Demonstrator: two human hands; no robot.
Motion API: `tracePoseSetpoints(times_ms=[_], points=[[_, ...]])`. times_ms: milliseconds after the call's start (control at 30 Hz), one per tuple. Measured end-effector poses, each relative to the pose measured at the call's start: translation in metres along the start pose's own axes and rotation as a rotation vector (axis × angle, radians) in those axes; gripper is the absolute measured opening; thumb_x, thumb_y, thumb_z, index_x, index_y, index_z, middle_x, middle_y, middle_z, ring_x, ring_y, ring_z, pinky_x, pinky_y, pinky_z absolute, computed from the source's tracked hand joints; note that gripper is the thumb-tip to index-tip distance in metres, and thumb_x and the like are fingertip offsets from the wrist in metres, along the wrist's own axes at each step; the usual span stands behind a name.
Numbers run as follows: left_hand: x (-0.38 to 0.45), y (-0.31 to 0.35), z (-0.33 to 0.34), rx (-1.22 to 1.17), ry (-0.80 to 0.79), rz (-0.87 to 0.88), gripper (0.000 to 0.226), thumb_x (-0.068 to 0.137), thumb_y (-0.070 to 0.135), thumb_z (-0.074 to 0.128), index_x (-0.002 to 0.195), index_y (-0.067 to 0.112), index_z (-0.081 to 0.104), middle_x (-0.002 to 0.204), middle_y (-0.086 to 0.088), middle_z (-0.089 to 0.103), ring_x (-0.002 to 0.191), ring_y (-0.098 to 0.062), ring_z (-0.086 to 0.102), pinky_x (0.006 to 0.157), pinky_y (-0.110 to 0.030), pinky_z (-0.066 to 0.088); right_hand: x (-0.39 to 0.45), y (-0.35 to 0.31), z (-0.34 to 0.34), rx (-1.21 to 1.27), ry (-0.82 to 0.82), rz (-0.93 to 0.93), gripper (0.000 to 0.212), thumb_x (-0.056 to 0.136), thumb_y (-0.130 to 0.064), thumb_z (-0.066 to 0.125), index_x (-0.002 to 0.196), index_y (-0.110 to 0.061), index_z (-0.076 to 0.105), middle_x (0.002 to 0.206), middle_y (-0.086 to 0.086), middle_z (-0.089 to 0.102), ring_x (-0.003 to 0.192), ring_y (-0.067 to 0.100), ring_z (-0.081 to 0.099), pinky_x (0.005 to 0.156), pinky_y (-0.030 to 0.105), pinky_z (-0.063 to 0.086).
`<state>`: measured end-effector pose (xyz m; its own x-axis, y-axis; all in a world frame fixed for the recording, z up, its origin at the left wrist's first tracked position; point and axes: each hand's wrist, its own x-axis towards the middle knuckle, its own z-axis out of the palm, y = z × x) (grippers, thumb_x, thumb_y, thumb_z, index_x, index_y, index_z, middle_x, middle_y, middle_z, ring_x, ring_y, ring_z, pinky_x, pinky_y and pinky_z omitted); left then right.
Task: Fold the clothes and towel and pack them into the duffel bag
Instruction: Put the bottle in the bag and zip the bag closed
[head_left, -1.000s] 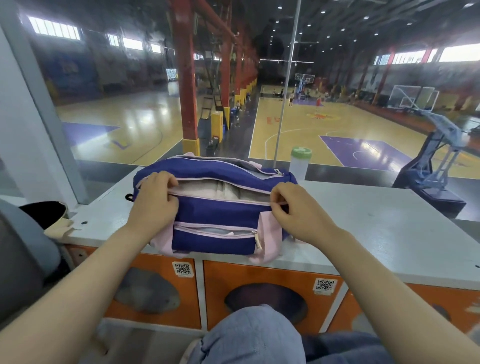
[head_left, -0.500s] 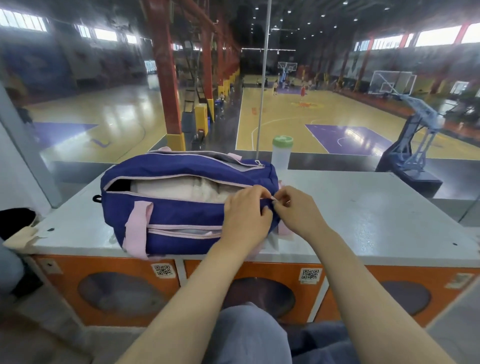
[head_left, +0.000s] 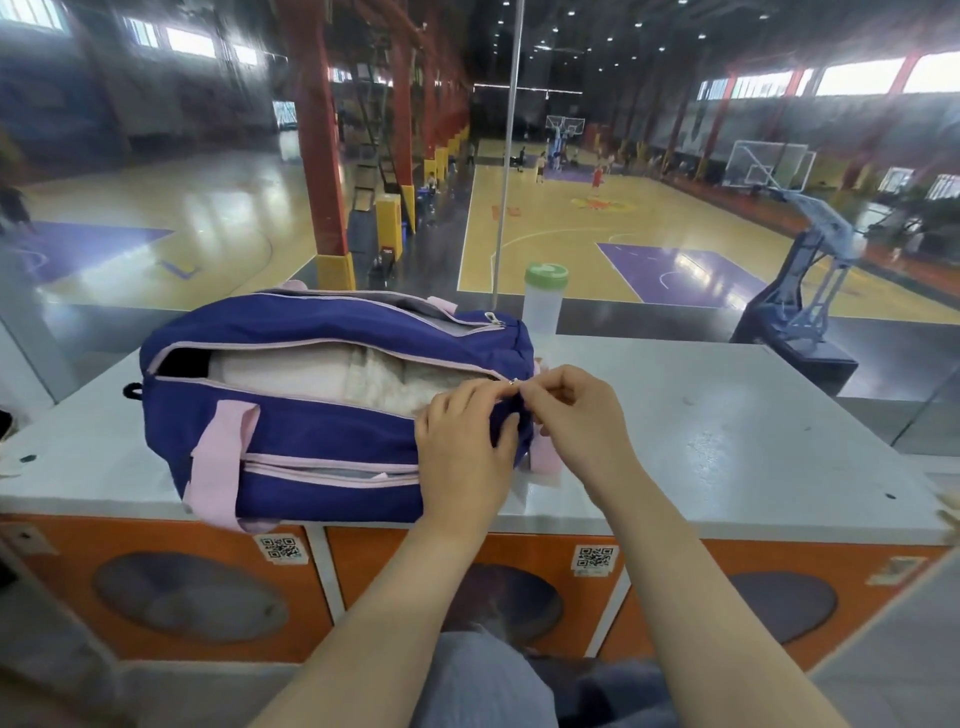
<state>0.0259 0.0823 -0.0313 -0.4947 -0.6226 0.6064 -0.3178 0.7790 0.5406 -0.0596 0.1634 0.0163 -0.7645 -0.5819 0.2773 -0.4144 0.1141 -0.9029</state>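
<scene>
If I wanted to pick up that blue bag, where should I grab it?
Probably by the pink strap on the near side of the duffel bag, reaching from the front. It hangs loose and clear of both hands. The left hand holds the bag's right end, and the right hand pinches the zipper pull.

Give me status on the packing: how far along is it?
Done: folded white fabric already lies inside the navy duffel bag with pink straps. In hand: left hand grips the bag's right end while right hand pinches the small metal zipper pull there. Left: the main zipper is open along nearly its whole length, so closing it remains.
</scene>
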Motion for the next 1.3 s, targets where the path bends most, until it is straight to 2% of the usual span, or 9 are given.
tracePoseSetpoints(times_ms=[267, 467, 633, 733, 833, 967, 1067, 1200, 1300], points=[[0.010, 0.000, 0.001, -0.075, 0.009, -0.040, 0.012, 0.091, 0.032, 0.059, 0.102, 0.032, 0.063, 0.098, 0.015, 0.065, 0.096, -0.008, 0.057, 0.094, -0.037, 0.045, -0.006, 0.005, 0.009, -0.101, -0.089, -0.219, 0.016, 0.091, -0.015, 0.059, 0.088, -0.024, 0.072, 0.085, -0.013, 0.068, 0.083, 0.002, 0.061, 0.074, 0.009, 0.046], [0.009, -0.005, 0.003, -0.112, 0.025, -0.035, 0.014, 0.093, 0.033, 0.057, 0.103, 0.031, 0.066, 0.101, 0.015, 0.065, 0.098, -0.009, 0.057, 0.093, -0.036, 0.045, 0.057, 0.020, 0.009, 0.096, 0.131, -0.003, 0.020, 0.085, -0.004, 0.051, 0.092, -0.021, 0.060, 0.083, -0.002, 0.064, 0.069, 0.013, 0.058, 0.067, 0.029, 0.050], [0.018, 0.000, -0.013, 0.210, 0.068, 0.071, 0.005, 0.086, 0.033, 0.063, 0.091, 0.032, 0.061, 0.117, 0.004, 0.049, 0.118, -0.018, 0.041, 0.108, -0.039, 0.026, 0.153, 0.029, 0.015, -0.268, 0.090, -0.009, 0.039, 0.083, -0.008, 0.053, 0.121, -0.014, 0.045, 0.115, 0.009, 0.051, 0.101, 0.024, 0.051, 0.084, 0.031, 0.040], [0.029, -0.005, -0.023, 0.257, -0.083, 0.121, 0.010, 0.088, 0.040, 0.058, 0.093, 0.032, 0.057, 0.135, 0.004, 0.049, 0.137, -0.020, 0.032, 0.119, -0.041, 0.005, 0.203, 0.029, 0.020, -0.562, 0.067, -0.071, 0.054, 0.084, -0.013, 0.056, 0.135, -0.013, 0.036, 0.133, 0.017, 0.041, 0.120, 0.037, 0.043, 0.099, 0.042, 0.038], [0.041, -0.015, -0.037, 0.149, -0.206, 0.093, 0.022, 0.091, 0.050, 0.043, 0.105, 0.034, 0.046, 0.131, 0.013, 0.051, 0.138, -0.009, 0.031, 0.121, -0.038, -0.001, 0.243, 0.028, 0.027, -0.729, 0.119, -0.107, 0.066, 0.089, -0.026, 0.056, 0.147, -0.018, 0.025, 0.146, 0.019, 0.032, 0.128, 0.042, 0.037, 0.102, 0.049, 0.035], [0.066, -0.042, -0.065, 0.216, -0.175, 0.122, 0.037, 0.088, 0.027, 0.033, 0.122, 0.030, 0.049, 0.128, 0.012, 0.055, 0.135, -0.008, 0.037, 0.121, -0.040, -0.001, 0.279, 0.044, 0.037, -0.874, -0.042, -0.011, 0.080, 0.090, -0.049, 0.054, 0.153, -0.025, 0.011, 0.157, 0.021, 0.015, 0.137, 0.045, 0.027, 0.108, 0.052, 0.031], [0.089, -0.070, -0.080, 0.378, -0.218, 0.153, 0.055, 0.075, 0.016, 0.045, 0.129, 0.025, 0.052, 0.139, 0.006, 0.052, 0.138, -0.016, 0.036, 0.120, -0.042, 0.004, 0.284, 0.055, 0.044, -1.048, -0.061, -0.094, 0.063, 0.096, -0.049, 0.043, 0.148, -0.017, 0.026, 0.145, 0.025, 0.035, 0.130, 0.044, 0.035, 0.106, 0.049, 0.029], [0.104, -0.096, -0.086, 0.525, -0.398, 0.101, 0.073, 0.076, 0.030, 0.044, 0.148, 0.027, 0.030, 0.154, 0.005, 0.034, 0.128, -0.022, 0.040, 0.105, -0.039, 0.031, 0.290, 0.065, 0.041, -1.228, 0.039, -0.170, 0.046, 0.095, -0.043, 0.044, 0.131, -0.014, 0.044, 0.131, 0.021, 0.043, 0.118, 0.041, 0.041, 0.087, 0.044, 0.040], [0.107, -0.103, -0.083, 0.622, -0.421, 0.103, 0.073, 0.071, 0.046, 0.033, 0.143, 0.031, 0.037, 0.140, 0.009, 0.049, 0.113, -0.023, 0.045, 0.093, -0.037, 0.032, 0.289, 0.059, 0.032, -1.235, -0.001, -0.193, 0.049, 0.090, -0.046, 0.048, 0.130, -0.018, 0.046, 0.124, 0.021, 0.043, 0.112, 0.040, 0.042, 0.086, 0.044, 0.041]])
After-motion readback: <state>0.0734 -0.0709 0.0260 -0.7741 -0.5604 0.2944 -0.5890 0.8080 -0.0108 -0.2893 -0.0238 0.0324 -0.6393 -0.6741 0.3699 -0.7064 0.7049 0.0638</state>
